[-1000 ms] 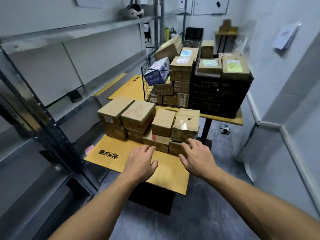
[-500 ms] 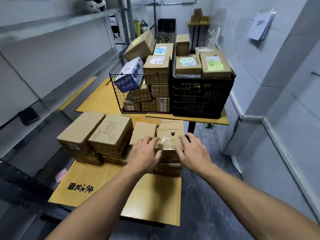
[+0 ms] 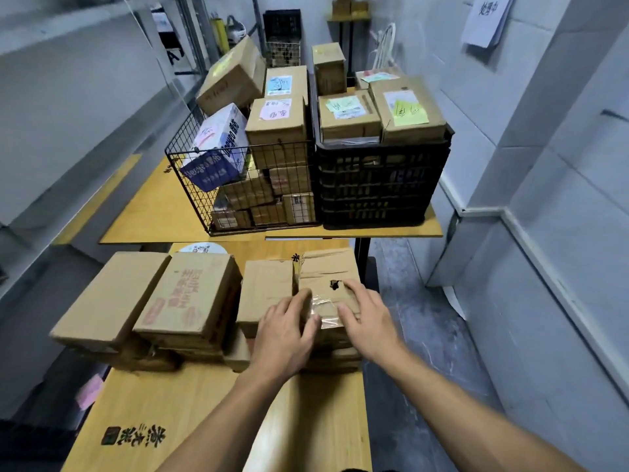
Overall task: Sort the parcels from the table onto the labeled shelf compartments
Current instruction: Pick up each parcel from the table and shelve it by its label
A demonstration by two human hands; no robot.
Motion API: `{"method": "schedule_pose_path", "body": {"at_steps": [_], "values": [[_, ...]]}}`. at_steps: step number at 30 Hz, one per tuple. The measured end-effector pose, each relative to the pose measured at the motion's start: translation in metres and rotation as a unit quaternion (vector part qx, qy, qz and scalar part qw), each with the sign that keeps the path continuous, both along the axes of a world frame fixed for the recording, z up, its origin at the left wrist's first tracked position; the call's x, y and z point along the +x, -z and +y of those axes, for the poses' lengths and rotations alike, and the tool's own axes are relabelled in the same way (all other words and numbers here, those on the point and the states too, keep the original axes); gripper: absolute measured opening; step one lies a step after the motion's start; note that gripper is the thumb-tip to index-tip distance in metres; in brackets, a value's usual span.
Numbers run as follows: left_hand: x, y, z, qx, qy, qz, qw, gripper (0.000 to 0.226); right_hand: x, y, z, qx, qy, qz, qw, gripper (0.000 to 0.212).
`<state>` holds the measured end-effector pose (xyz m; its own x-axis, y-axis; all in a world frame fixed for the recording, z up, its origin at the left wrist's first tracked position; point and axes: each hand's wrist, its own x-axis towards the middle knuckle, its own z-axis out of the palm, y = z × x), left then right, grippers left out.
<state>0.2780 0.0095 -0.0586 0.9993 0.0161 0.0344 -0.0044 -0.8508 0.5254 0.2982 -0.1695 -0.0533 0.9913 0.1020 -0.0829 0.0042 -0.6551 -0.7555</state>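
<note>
Several brown cardboard parcels lie stacked on the near wooden table [image 3: 177, 403]. The rightmost top one is a taped parcel [image 3: 326, 270] with a small black mark and clear tape on its near end. My left hand [image 3: 284, 330] grips its near left corner, fingers curled over the taped edge. My right hand [image 3: 369, 318] lies on its top right side, fingers spread. Beside it sit a plain parcel [image 3: 265, 287], a red-printed parcel [image 3: 190, 294] and a larger plain one [image 3: 112, 298].
A second table [image 3: 153, 212] behind carries a wire basket [image 3: 190, 172] and a black plastic crate [image 3: 381, 185], both piled with labelled boxes. Grey metal shelving [image 3: 68, 107] runs along the left. A wall and grey floor [image 3: 425, 335] lie to the right.
I have stepped closer to the table. Both hands moved from the table's front edge up onto the rightmost taped parcel and closed around it.
</note>
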Motion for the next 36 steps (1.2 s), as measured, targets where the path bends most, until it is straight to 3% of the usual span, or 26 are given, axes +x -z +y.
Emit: {"method": "schedule_pose_path", "body": {"at_steps": [7,11,14,18,22,27,30,34,36], "values": [[-0.010,-0.018,-0.021,-0.122,-0.023,-0.058,0.991,0.055,0.009,-0.010,-0.018,0.111,0.028,-0.006,0.993,0.042],[-0.013,-0.036,-0.040,-0.286,-0.054,-0.112,0.950,0.050,0.015,-0.016,-0.033,0.191,0.045,-0.013,0.980,0.041],[-0.015,-0.041,-0.049,-0.338,-0.126,-0.145,0.921,0.050,0.015,-0.021,-0.044,0.236,0.041,-0.015,0.971,0.035],[-0.019,-0.038,-0.052,-0.382,-0.155,-0.093,0.906,0.051,0.013,-0.023,-0.054,0.319,0.008,-0.007,0.948,0.029],[-0.029,-0.044,-0.069,-0.458,-0.145,-0.095,0.872,0.050,0.006,-0.023,-0.058,0.318,-0.028,0.002,0.948,0.028],[-0.041,-0.045,-0.084,-0.474,-0.168,-0.134,0.854,0.058,0.002,-0.030,-0.067,0.154,-0.062,-0.032,0.986,0.036],[-0.044,-0.048,-0.090,-0.453,-0.177,-0.150,0.860,0.064,0.000,-0.038,-0.070,0.211,-0.067,-0.018,0.975,0.044],[-0.043,-0.055,-0.102,-0.417,-0.174,-0.172,0.875,0.060,-0.004,-0.039,-0.068,0.229,-0.108,-0.017,0.967,0.075],[-0.044,-0.059,-0.105,-0.395,-0.165,-0.180,0.886,0.058,-0.006,-0.042,-0.068,0.220,-0.118,-0.023,0.968,0.068]]}}
